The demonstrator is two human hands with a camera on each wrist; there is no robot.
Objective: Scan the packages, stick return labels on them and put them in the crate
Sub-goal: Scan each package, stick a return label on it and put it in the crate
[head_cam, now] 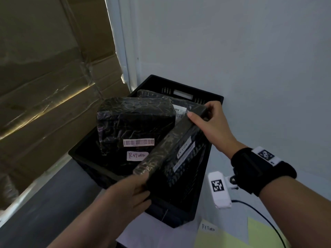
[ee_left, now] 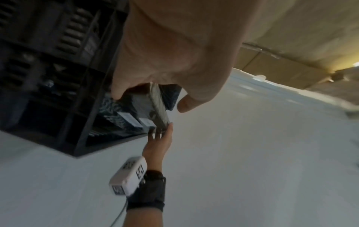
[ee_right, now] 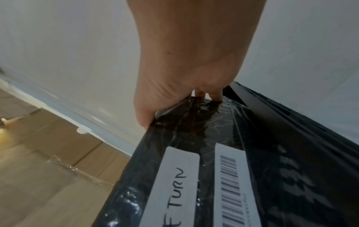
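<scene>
A black slotted crate [head_cam: 211,96] stands against the white wall. Inside it leans a black wrapped package [head_cam: 132,119] with a barcode sticker [head_cam: 138,142] and a white RETURN label [head_cam: 137,155]. Both hands hold a second flat black package [head_cam: 179,154] tilted over the crate's right half. My left hand [head_cam: 133,190] grips its near end, and my right hand [head_cam: 208,120] grips its far end. In the right wrist view this package [ee_right: 186,138] shows a RETURN label [ee_right: 174,184] beside a barcode [ee_right: 231,188]. A third package lies underneath, mostly hidden.
Plastic-wrapped cardboard boxes [head_cam: 44,86] fill the left side. Yellow paper sheets [head_cam: 232,237], one with a loose RETURN label [head_cam: 207,227], lie on the white table by the crate's near corner. A black cable [head_cam: 265,219] runs across them.
</scene>
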